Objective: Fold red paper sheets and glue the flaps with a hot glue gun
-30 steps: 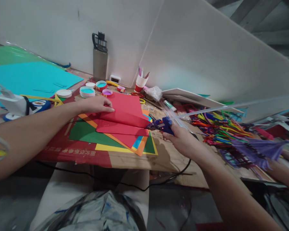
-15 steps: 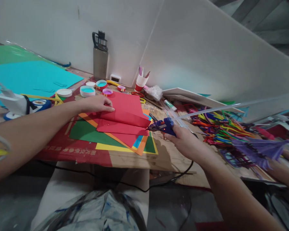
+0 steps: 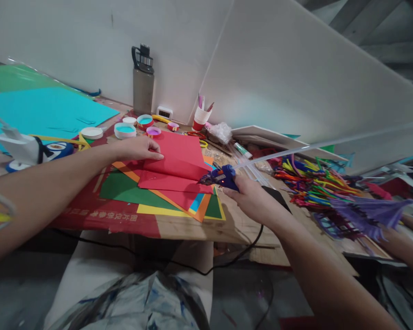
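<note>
My left hand [image 3: 141, 149] pinches the left edge of a folded sheet of red paper [image 3: 179, 149], keeping its upper flap raised off the lower one. In my right hand [image 3: 246, 190] is a blue hot glue gun [image 3: 223, 176], with a long clear glue stick [image 3: 282, 152] sticking out of its back. The gun's nozzle points left into the fold, close to or touching the lower red flap [image 3: 168, 182]; exact contact is hard to see. Under the red paper lie green paper [image 3: 131, 190], orange paper [image 3: 201, 211] and yellow paper [image 3: 151, 210].
A grey bottle [image 3: 143, 89] stands by the wall, near several small tubs [image 3: 125, 132] and a paper cup [image 3: 201, 118] of pens. Colourful pipe cleaners [image 3: 316, 183] are heaped at right, beside another person's arm [image 3: 395, 243]. A black cable [image 3: 206, 273] hangs before the table.
My right hand has moved the glue gun left along the fold, its nozzle going further in from the right edge. My left hand has stayed in place on the red paper.
</note>
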Demonstrator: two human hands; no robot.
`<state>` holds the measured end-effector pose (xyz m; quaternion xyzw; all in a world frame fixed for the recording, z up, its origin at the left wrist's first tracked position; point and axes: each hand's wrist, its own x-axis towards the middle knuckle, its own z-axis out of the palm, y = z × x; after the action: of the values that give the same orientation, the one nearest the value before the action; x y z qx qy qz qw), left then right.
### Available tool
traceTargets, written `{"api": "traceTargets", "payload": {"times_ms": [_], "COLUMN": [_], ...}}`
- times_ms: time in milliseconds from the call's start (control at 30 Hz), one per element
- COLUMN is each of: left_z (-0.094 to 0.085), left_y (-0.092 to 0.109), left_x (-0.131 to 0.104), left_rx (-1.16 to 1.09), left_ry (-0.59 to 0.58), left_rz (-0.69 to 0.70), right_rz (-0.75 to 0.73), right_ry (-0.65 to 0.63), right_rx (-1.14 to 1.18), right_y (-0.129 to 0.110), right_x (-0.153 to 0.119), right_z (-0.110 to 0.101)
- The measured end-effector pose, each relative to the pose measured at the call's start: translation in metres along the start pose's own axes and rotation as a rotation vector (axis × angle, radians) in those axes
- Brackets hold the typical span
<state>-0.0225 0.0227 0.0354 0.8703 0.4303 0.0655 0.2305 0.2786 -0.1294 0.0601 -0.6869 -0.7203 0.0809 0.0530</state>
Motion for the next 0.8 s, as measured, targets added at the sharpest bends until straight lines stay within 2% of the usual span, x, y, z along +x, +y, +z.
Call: {"api": "traceTargets", "payload": {"times_ms": [200,300,800], "left_z": [0.001,0.001,0.002], "left_y": [-0.003,-0.004,-0.008], "left_x": [0.001,0.002,0.004], "left_rx": [0.001,-0.002,-0.01], "left_ry": [0.01,0.009,0.018], "left_rz": [0.002,-0.004,0.04], "right_rz": [0.008,0.004,-0.152], "right_ry": [-0.005,-0.011,-0.057], "right_rx": [-0.022,-0.027,0.1], "right_y": [0.01,0.008,-0.057], "right_x": [0.0,0.001,0.019], "right_z": [-0.005,-0.006,0.002]}}
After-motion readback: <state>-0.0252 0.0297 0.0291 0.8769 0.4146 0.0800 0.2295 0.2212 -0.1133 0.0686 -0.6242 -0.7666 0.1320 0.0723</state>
